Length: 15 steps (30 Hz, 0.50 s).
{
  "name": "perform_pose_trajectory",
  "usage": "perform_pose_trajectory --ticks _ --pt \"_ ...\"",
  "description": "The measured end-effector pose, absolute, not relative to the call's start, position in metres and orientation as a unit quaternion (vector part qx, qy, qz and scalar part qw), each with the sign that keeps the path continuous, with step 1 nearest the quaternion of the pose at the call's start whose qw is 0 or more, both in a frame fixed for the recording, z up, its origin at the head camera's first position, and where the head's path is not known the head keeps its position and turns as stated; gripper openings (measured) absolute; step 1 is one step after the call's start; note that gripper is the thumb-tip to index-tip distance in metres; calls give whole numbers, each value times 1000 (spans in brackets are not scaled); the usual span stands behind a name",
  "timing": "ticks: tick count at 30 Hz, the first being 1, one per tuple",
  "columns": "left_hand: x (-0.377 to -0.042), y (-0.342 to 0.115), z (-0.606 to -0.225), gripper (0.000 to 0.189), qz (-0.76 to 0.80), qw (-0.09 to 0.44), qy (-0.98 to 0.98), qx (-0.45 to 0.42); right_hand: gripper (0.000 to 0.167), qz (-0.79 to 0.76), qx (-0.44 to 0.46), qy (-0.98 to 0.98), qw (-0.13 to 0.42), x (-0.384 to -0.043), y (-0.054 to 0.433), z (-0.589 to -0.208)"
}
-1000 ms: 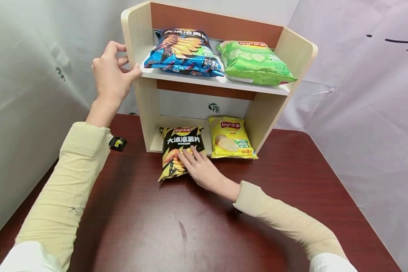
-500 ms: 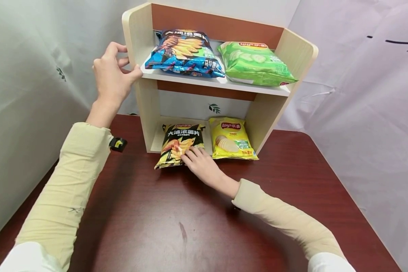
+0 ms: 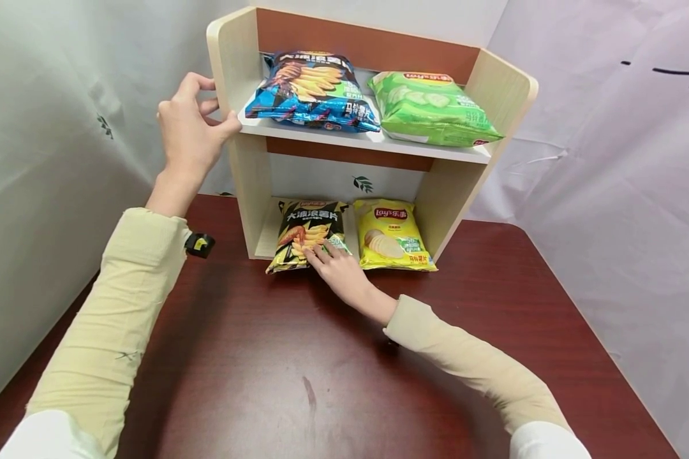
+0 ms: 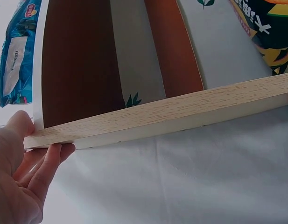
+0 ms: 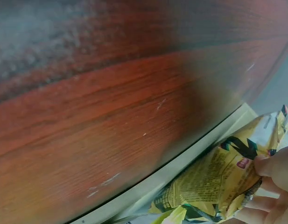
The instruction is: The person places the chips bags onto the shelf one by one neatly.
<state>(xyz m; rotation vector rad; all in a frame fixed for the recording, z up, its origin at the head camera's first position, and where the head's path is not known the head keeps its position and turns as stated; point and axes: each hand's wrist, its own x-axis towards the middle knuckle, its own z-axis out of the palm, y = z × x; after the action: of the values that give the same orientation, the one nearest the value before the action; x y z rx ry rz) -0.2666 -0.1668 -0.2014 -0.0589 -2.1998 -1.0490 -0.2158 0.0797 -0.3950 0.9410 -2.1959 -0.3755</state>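
Observation:
My left hand grips the left side panel of a small wooden two-tier shelf. In the left wrist view its thumb and fingers lie on opposite faces of that panel's edge. On the lower tier, my right hand holds the front right part of a black chip bag. The right wrist view shows the thumb against the bag's yellow printed back, with fingers on its other side. The bag leans, its front end sticking out past the shelf. Right of it stands a yellow chip bag.
Overhead on the upper tier lie a blue chip bag and a green chip bag. Around the shelf stretches a dark red wooden table, with pale fabric walls behind and at the sides.
The right hand has pushed the black chip bag back into the lower tier, beside the yellow one. The left hand keeps its grip on the shelf panel.

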Motion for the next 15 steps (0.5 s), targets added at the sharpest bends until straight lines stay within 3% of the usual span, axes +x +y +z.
perform_pose_trajectory --ticks 6,15 --pt "-266 -166 -201 41 -408 345 -845 -20 38 -118 340 -875 324 -218 78 -395" --pt "-266 -166 -201 40 -407 351 -843 -21 39 -113 321 -883 323 -221 74 -399"
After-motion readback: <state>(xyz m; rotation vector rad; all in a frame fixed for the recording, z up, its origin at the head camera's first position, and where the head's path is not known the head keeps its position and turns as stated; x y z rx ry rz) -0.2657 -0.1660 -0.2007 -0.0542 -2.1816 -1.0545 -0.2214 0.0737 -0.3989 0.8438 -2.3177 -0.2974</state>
